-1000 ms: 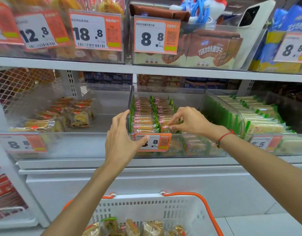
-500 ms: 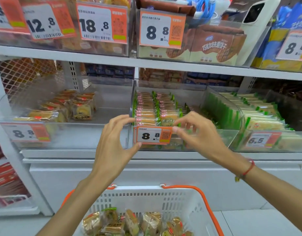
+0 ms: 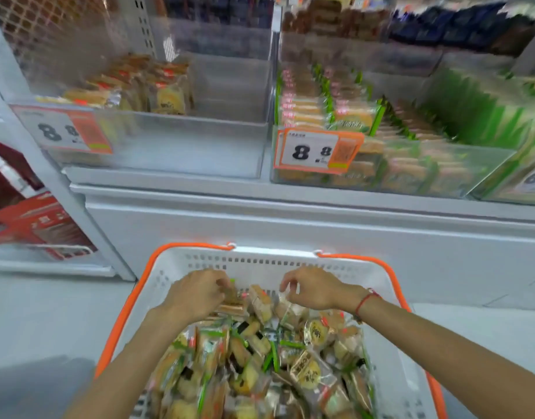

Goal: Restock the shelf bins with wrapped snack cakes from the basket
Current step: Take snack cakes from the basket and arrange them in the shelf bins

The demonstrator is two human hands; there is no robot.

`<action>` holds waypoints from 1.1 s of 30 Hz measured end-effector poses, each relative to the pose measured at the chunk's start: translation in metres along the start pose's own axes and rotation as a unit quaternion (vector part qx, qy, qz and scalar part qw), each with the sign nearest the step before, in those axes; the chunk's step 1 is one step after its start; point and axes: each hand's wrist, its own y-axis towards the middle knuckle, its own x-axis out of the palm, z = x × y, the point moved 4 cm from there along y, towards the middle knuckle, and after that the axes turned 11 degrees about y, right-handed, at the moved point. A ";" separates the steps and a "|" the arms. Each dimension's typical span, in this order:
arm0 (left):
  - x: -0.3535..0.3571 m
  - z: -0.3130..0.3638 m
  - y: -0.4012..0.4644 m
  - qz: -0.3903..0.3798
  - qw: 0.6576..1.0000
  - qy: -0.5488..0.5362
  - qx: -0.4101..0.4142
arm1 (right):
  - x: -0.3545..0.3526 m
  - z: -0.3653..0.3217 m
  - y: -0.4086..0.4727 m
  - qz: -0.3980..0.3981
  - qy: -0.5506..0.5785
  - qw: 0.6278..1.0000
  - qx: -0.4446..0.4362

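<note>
The white basket with orange handles (image 3: 269,261) stands on the floor below the shelf and holds several wrapped snack cakes (image 3: 260,358). Both my hands are down inside it at its far end. My left hand (image 3: 196,293) curls its fingers around a brown wrapped cake (image 3: 233,300) at the top of the pile. My right hand (image 3: 314,287) pinches the clear wrapper of another cake (image 3: 286,302). Above, the middle shelf bin (image 3: 411,173) holds rows of green-edged cakes (image 3: 305,110). The left bin (image 3: 184,140) holds a few yellow cakes (image 3: 166,98) at its left side.
An orange 8.8 price tag (image 3: 317,151) hangs tilted on the middle bin's front. A bin of green-wrapped packs (image 3: 477,110) sits to the right. Red boxes (image 3: 33,225) fill a low shelf at the left. A white shelf base (image 3: 290,225) rises behind the basket.
Both hands have left the price tag on the middle bin and dropped into the basket. The view has tilted down; the upper shelf is out of sight.
</note>
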 end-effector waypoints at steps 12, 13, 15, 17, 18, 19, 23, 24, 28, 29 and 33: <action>0.101 -0.037 -0.018 -0.112 0.993 0.034 -0.031 | 0.145 -0.027 0.031 -0.142 0.121 0.980 0.070; 0.101 -0.037 -0.017 -0.115 0.992 0.027 -0.034 | 0.148 -0.027 0.034 -0.131 0.132 0.979 0.080; 0.103 -0.040 -0.014 -0.118 0.992 0.004 -0.047 | 0.147 -0.026 0.035 -0.117 0.161 0.975 0.094; 0.106 -0.043 -0.012 -0.115 0.991 -0.024 -0.056 | 0.136 -0.023 0.031 -0.124 0.192 0.968 0.100; 0.104 -0.040 -0.012 -0.118 0.991 -0.030 -0.060 | 0.127 -0.021 0.027 -0.132 0.204 0.964 0.105; 0.101 -0.037 -0.011 -0.114 0.991 -0.041 -0.060 | 0.116 -0.018 0.023 -0.138 0.218 0.960 0.110; 0.071 -0.001 -0.001 -0.021 0.990 -0.136 -0.030 | 0.049 -0.009 -0.003 -0.141 0.290 0.940 0.114; 0.058 0.010 0.000 0.021 0.988 -0.153 -0.014 | 0.030 -0.008 -0.010 -0.129 0.301 0.938 0.115; -0.008 0.065 -0.004 0.156 0.965 -0.155 0.144 | -0.045 -0.009 -0.043 -0.028 0.398 0.909 0.121; -0.021 0.076 -0.006 0.177 0.956 -0.148 0.179 | -0.059 -0.012 -0.051 -0.007 0.440 0.889 0.125; -0.071 0.106 -0.012 0.304 0.916 -0.169 0.199 | -0.108 -0.031 -0.084 0.015 0.559 0.825 0.075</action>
